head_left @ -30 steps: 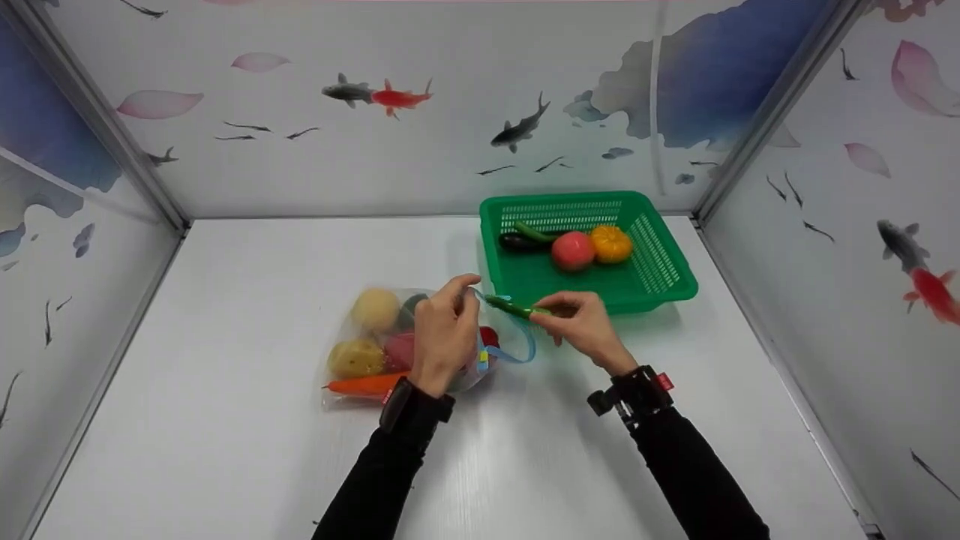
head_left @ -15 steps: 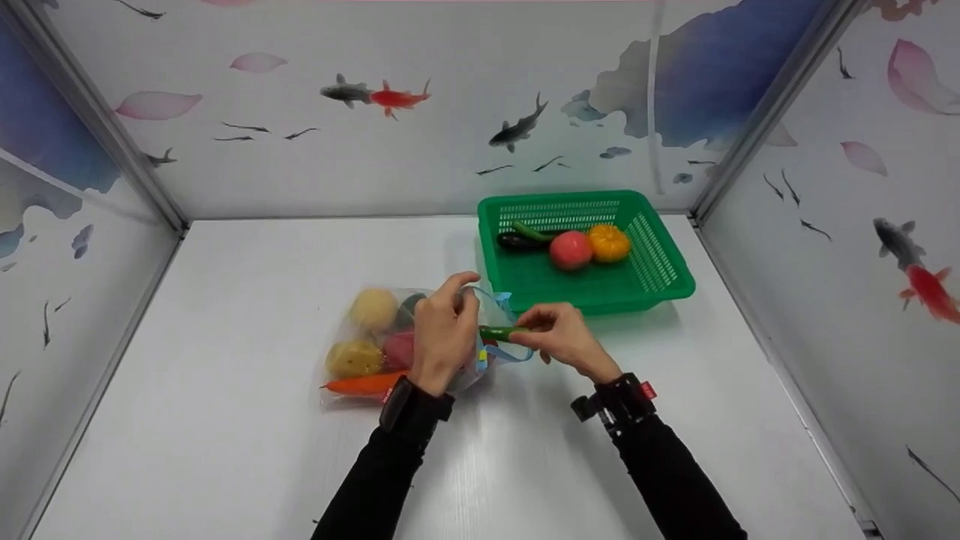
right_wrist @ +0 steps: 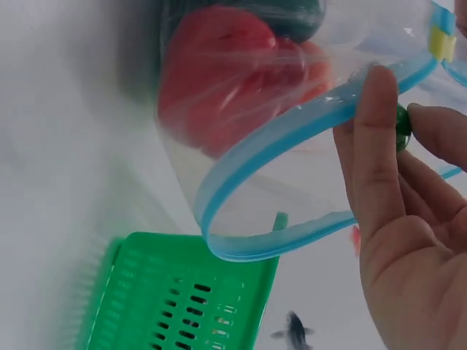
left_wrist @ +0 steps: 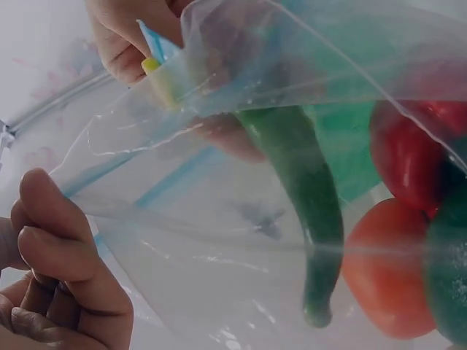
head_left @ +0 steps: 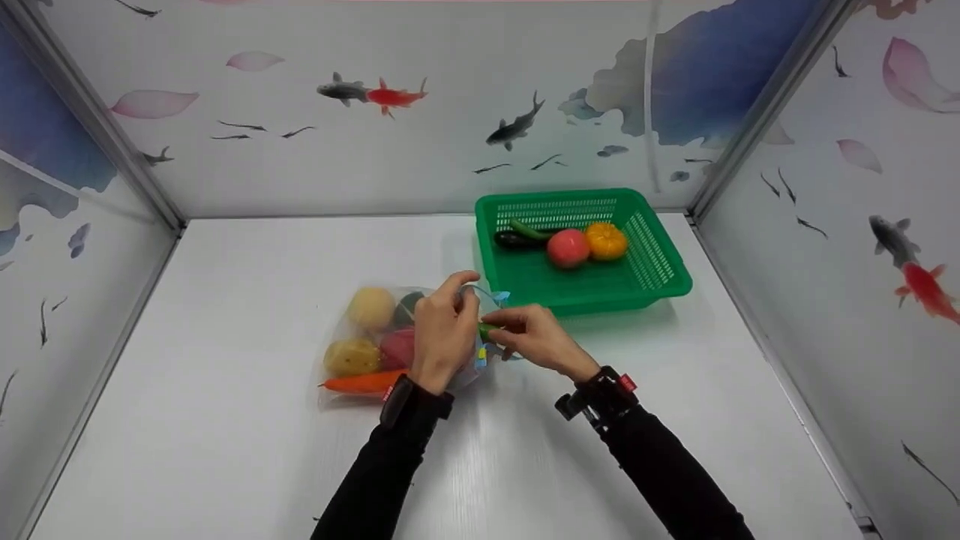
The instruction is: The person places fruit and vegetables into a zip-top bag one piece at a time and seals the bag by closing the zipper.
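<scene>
Right hand (head_left: 534,339) is pinching the stalk end of a green chili pepper (left_wrist: 299,189) between thumb and fingertips and feeding it, tip first, through the blue-rimmed mouth of a clear plastic bag (head_left: 352,375). Left hand (head_left: 442,330) is gripping the upper lip of that mouth, holding it up and open; in the left wrist view its fingers (left_wrist: 62,251) are curled close beside the film.

Most of the pepper is already lying inside the bag, its pointed tip sitting next to a tomato (left_wrist: 387,270) and below a red pepper (left_wrist: 416,157). In the right wrist view only a small green knob (right_wrist: 403,127) is showing between the fingers at the blue zip strip (right_wrist: 292,135).

To do this well, I judge that the left hand should be keeping the rim lifted and taut so the film is not folding over the opening, while the right hand is pushing along the pepper's length, not across it, and letting go only once the stalk is past the strip.

Farther in, the bag is also holding potatoes (head_left: 371,307) and a carrot (head_left: 360,384), resting on the white counter (head_left: 247,450). Beyond, well apart from the hands, a green basket (head_left: 660,281) is holding an orange (head_left: 606,241), another tomato (head_left: 568,248) and an eggplant (head_left: 514,240).
</scene>
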`<state>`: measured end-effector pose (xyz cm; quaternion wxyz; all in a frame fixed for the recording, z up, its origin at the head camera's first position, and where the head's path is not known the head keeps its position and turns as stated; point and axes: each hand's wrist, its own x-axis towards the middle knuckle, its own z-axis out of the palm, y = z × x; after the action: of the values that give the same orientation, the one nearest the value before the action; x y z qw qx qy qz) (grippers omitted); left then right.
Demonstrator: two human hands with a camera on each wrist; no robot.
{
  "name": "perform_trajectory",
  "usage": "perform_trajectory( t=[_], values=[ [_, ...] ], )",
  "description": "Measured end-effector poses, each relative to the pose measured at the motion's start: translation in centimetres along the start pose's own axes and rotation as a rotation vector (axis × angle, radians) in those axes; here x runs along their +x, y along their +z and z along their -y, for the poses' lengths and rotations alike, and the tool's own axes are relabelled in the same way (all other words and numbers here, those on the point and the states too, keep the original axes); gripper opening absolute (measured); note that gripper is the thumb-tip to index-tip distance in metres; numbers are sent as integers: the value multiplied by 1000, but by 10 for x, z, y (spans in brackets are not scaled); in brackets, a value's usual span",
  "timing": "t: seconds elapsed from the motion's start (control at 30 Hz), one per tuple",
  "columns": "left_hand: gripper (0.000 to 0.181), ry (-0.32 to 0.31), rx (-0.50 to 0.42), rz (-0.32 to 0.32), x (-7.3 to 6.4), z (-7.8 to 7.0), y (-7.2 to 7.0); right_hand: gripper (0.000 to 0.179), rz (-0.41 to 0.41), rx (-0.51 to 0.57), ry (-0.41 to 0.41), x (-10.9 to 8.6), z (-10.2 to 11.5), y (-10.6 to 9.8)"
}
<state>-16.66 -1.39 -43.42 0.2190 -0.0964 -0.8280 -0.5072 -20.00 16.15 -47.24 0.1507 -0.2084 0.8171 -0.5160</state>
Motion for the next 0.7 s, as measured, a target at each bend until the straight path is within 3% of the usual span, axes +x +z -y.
perform_trajectory(
  t=[0.23, 0.37, 0.5, 0.7],
  values=[
    [28, -3, -1, 3, 0, -1, 4, 17, -155, -168, -73, 12, 6, 17],
    [29, 4, -17, 8, -1, 1, 5, 17, -112, -118, -127, 15, 4, 21],
    [28, 5, -24, 7, -1, 0, 3, 21, -42, -50, -125, 10, 1, 13],
    [26, -4, -34, 3, -2, 0, 1, 21, -75, 88, -74, -2, -10, -7]
  ],
)
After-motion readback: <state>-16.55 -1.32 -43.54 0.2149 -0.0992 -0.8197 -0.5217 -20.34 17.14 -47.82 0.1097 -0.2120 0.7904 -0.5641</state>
